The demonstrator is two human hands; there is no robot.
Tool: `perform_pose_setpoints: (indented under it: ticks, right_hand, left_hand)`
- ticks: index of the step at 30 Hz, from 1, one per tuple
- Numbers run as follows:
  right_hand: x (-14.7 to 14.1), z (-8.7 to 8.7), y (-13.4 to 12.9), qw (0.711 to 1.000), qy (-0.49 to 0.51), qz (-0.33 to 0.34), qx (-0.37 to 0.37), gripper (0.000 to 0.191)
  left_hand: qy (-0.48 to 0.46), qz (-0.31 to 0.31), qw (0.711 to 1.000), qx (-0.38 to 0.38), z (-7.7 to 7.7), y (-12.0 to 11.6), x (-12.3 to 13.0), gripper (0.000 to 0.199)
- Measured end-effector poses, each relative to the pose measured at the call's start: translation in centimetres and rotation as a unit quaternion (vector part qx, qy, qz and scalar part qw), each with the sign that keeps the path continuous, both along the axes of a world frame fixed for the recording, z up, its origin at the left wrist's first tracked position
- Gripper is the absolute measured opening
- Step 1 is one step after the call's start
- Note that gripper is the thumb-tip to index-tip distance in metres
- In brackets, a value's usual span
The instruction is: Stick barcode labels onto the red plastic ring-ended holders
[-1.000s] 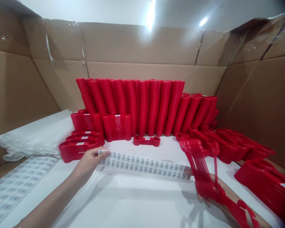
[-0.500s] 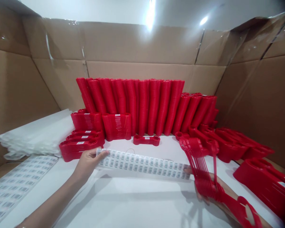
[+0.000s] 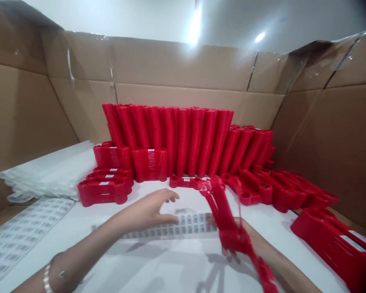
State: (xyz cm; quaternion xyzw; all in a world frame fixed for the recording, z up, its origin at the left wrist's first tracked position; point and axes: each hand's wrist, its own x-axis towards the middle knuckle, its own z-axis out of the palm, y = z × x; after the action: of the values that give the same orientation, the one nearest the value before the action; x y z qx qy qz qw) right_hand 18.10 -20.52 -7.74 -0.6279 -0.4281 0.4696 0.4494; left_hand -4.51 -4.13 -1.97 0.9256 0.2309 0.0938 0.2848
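My left hand [image 3: 154,209] is over the white strip of printed labels [image 3: 192,223], its fingers spread apart from the thumb. The thumb tip overlaps the strip's top edge; whether it touches is unclear. With my right hand [image 3: 242,228] I hold the strip's right end between the fingertips. A bunch of thin red plastic pieces with ring-shaped ends [image 3: 224,211] is also in that hand, blurred by motion and covering much of it. Just behind the strip lies a small red bone-shaped stack [image 3: 183,182] with a white label on top.
Tall red stacks [image 3: 183,142] stand along the cardboard wall [image 3: 183,65]. Shorter labelled stacks [image 3: 103,189] are at left, more red stacks [image 3: 329,240] at right. White plastic sheets [image 3: 49,171] and a label sheet [image 3: 15,240] lie on the left of the white table [image 3: 158,268].
My left hand has let go of the strip's left end and moved right along it. My right hand has moved left with the red pieces and the strip, which hangs lower.
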Motion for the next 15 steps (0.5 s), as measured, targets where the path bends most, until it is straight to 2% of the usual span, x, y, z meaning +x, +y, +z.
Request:
perform_pose_setpoints:
  ticks: [3, 6, 10, 15]
  right_hand:
    - [-1.2, 0.7, 2.0, 0.994, 0.076, 0.067, 0.027, 0.041]
    - [-1.4, 1.1, 3.7, 0.983, 0.135, 0.113, 0.050, 0.038]
    - [-0.8, 0.0, 5.1, 0.977, 0.165, 0.133, 0.035, 0.034]
    - [-0.3, -1.4, 5.4, 0.982, 0.164, 0.095, 0.014, 0.037]
  left_hand:
    - [0.025, -0.027, 0.999, -0.036, -0.1, -0.6, 3.4, 0.038]
    - [0.045, -0.064, 0.994, -0.075, -0.4, 0.4, 4.7, 0.023]
    - [0.059, -0.096, 0.989, -0.096, -1.0, 2.3, 4.3, 0.021]
    - [0.108, -0.046, 0.987, -0.113, -2.2, 4.4, 3.0, 0.028]
